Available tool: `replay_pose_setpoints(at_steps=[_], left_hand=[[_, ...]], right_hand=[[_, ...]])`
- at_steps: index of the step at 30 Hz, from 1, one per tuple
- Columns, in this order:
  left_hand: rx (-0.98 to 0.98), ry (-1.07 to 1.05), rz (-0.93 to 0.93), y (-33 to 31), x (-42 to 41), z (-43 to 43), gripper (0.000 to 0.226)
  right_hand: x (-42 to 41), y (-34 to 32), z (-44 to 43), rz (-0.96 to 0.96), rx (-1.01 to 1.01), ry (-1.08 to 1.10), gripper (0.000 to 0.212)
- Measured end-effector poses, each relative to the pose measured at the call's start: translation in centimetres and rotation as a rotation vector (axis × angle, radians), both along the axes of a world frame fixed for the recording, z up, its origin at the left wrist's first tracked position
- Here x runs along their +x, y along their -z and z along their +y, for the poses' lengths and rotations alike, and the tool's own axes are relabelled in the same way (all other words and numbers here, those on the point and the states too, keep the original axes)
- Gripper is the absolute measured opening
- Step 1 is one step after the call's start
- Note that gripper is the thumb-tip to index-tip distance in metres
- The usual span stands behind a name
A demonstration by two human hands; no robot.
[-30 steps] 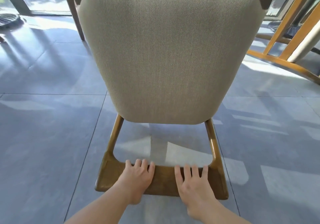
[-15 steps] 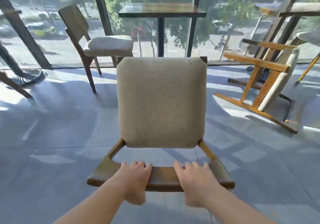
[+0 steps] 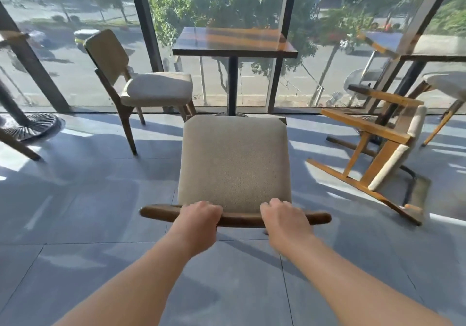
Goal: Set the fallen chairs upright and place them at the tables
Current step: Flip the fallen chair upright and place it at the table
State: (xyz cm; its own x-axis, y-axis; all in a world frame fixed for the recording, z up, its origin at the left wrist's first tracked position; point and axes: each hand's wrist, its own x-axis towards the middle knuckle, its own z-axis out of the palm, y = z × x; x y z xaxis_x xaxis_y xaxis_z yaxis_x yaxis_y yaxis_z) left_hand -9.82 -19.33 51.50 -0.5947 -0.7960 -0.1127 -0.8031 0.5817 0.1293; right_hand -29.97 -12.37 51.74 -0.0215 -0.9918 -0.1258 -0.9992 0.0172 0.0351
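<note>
three chairs show whole: the held chair [image 3: 234, 164] in the middle of the grey tiled floor [image 3: 75, 212], an upright chair [image 3: 141, 86] at the left side of the table, and a fallen chair [image 3: 373, 154] tipped on its side to the right, its legs pointing left. part of a fourth seat [image 3: 446, 86] shows at the right edge. one square dark table [image 3: 234, 40] on a single post stands against the glass wall [image 3: 75, 48], straight beyond the held chair; the edge of a second table [image 3: 433, 57] shows at the far right, and a round ribbed base [image 3: 32, 125] sits on the floor at the left.

the left hand [image 3: 199, 216] and the right hand [image 3: 283, 216] are both curled over the dark wooden top rail [image 3: 234, 218] of the held chair, fingers wrapped round it, one on each side of its middle. the beige cushion of that chair faces the camera, with the table post just behind its far edge. the fallen chair lies well apart from the hands, leaning against the post of the second table.
</note>
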Motion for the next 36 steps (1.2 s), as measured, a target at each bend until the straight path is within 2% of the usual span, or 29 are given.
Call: replay_pose_setpoints(at_steps=[6,10,14,16,18,20,23,28,33,36], left_hand=[[-0.002,0.002,0.018,-2.3,-2.9,-8.1,0.013],[0.008,0.031,0.009,-3.5,-4.1,-12.1,0.008],[0.030,0.061,-0.015,-4.2,-5.5,-16.3,0.003],[0.104,0.074,0.036,-4.5,-5.7,-18.5,0.023],[0.206,0.056,0.191,-4.7,-5.5,-20.2,0.039],[0.213,0.087,0.299,-4.3,-5.4,-21.6,0.030],[0.144,0.056,0.333,-3.8,-6.1,-22.7,0.014],[0.008,-0.153,0.129,-5.1,-9.6,-26.6,0.010],[0.030,-0.201,0.109,-6.0,-11.4,-32.6,0.007],[0.047,-0.202,0.143,-6.2,-12.5,-36.8,0.014]], right_hand=[[-3.1,-0.8,-7.0,-0.032,-0.132,0.035,0.041],[-4.5,-2.3,-10.6,-0.137,-0.199,0.012,0.038],[-5.9,-2.5,-14.4,-0.102,-0.259,0.037,0.022],[-6.6,-2.9,-16.4,-0.104,-0.221,0.028,0.007],[-7.3,-3.3,-17.8,-0.099,-0.171,-0.006,0.006],[-8.2,-3.2,-18.9,-0.087,-0.142,-0.044,0.007],[-8.9,-3.4,-20.5,-0.066,-0.106,-0.045,0.005],[-10.8,-4.3,-26.8,-0.053,-0.006,0.001,0.008],[-11.9,-4.1,-33.3,-0.094,-0.020,0.058,0.014],[-12.4,-5.4,-37.1,-0.128,-0.033,0.084,0.011]])
